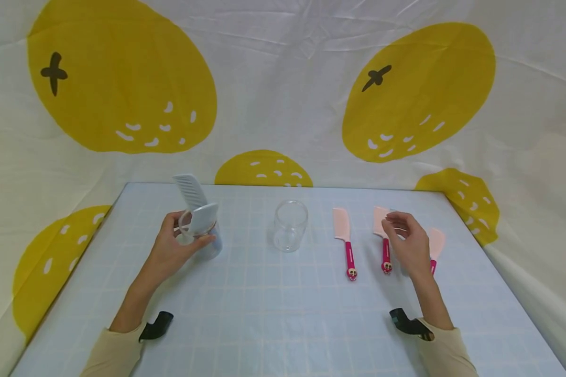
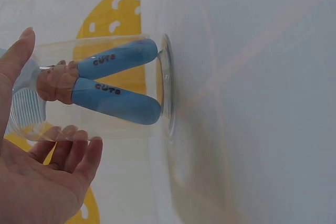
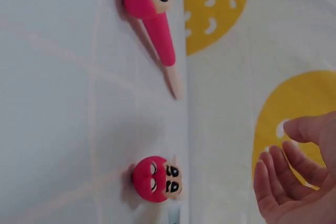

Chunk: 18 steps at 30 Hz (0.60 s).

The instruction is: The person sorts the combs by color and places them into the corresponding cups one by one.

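My left hand grips a clear glass cup, thumb on one side and fingers on the other. Two light blue combs stand in that cup, their blue handles marked "CUTE" pointing down and a toothed head sticking out of the rim. Over the right side of the table, my right hand hovers with loosely bent fingers and holds nothing. Closest to it lies a pink flat-headed piece with a magenta handle; another is partly hidden beyond the wrist. A pale bluish thing shows inside the cup's rim.
A second clear glass cup stands mid-table. To its right lies another pink flat-headed piece with a cartoon figure on its handle end. Patterned cloth hangs behind the table's back edge.
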### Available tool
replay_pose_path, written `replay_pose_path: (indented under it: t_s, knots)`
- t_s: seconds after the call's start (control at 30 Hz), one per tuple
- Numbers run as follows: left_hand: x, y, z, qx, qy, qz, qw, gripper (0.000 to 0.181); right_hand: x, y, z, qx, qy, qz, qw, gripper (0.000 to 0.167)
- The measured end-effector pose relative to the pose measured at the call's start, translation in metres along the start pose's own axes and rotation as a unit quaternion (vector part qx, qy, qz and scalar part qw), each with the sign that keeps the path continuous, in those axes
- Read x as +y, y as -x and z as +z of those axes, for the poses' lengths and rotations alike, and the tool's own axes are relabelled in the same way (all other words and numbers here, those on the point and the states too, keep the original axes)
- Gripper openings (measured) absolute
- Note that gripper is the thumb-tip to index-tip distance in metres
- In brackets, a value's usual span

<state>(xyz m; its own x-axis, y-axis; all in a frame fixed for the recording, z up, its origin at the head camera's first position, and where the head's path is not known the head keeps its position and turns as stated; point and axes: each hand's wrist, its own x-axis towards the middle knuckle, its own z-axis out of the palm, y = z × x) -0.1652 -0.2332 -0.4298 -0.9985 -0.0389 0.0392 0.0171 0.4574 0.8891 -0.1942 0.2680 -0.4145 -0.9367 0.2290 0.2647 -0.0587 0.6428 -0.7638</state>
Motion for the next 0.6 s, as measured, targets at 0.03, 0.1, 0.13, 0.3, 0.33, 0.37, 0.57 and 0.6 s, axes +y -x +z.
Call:
replay_pose_path:
  t_s: [0.03, 0.1, 0.13, 0.3, 0.33, 0.37, 0.57, 0.6]
  knots:
    - [0.000, 0.000, 0.000, 0.001, 0.001, 0.002, 1.0000, 0.095, 0.002, -0.001, -0.002, -0.002, 0.008, 0.010, 0.9999, 0.039]
    - [-0.001, 0.000, 0.000, 0.001, 0.003, 0.006, 1.0000, 0.094, 0.006, -0.001, -0.005, -0.007, 0.024, 0.034, 0.9991, 0.043]
    - [-0.001, 0.000, 0.000, 0.002, 0.003, 0.006, 1.0000, 0.094, 0.009, -0.002, -0.006, -0.011, 0.028, 0.048, 0.9984, 0.044]
    - [0.000, -0.001, 0.000, 0.002, 0.004, 0.002, 1.0000, 0.094, 0.020, -0.005, -0.012, -0.025, 0.041, 0.099, 0.9939, 0.048]
    - [0.000, -0.001, 0.000, 0.003, 0.003, 0.000, 1.0000, 0.094, 0.022, -0.005, -0.013, -0.026, 0.041, 0.104, 0.9933, 0.047]
    - [-0.001, -0.001, 0.000, 0.002, 0.003, -0.001, 1.0000, 0.095, 0.024, -0.005, -0.014, -0.027, 0.043, 0.108, 0.9929, 0.047]
    - [0.000, -0.001, 0.000, 0.002, -0.001, -0.004, 1.0000, 0.096, 0.037, -0.007, -0.020, -0.039, 0.054, 0.122, 0.9903, 0.051]
    - [0.000, -0.001, 0.000, 0.002, -0.002, -0.006, 1.0000, 0.096, 0.039, -0.007, -0.021, -0.040, 0.056, 0.124, 0.9899, 0.051]
